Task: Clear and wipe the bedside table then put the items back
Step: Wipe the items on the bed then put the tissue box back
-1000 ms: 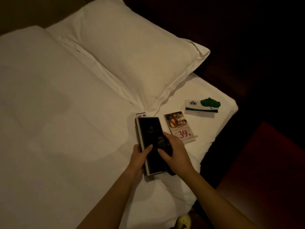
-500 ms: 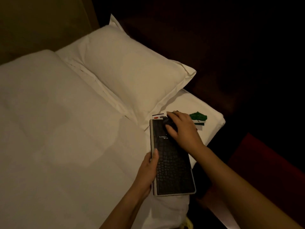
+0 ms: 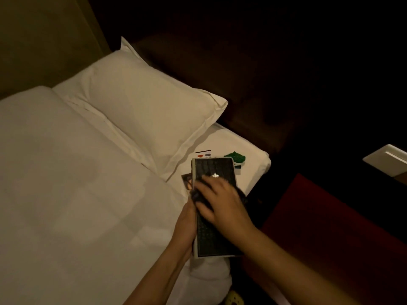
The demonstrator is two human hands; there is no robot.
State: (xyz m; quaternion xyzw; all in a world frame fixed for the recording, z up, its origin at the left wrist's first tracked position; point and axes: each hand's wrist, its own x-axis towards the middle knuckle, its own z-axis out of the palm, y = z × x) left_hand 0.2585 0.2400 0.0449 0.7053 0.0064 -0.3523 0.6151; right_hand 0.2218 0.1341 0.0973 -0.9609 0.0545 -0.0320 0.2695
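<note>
Wiping looks midway: left hand (image 3: 187, 225) grips the black folder (image 3: 214, 170), flat right hand (image 3: 222, 205) presses a dark cloth (image 3: 195, 195) on it; cards (image 3: 234, 156) lie unreturned on the bed (image 3: 77, 194).

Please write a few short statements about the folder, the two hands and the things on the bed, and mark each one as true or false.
1. The left hand holds the left edge of the folder. True.
2. The right hand lies over the folder's cover. True.
3. The folder rests on the pillow. False: the pillow lies beyond it and apart from it. The folder is over the sheet near the edge of the bed.
4. The green leaf lies at the folder's near end. False: the green leaf is by its far right corner.
5. The folder is open. False: it is closed, with the cover and its crest facing up.
</note>
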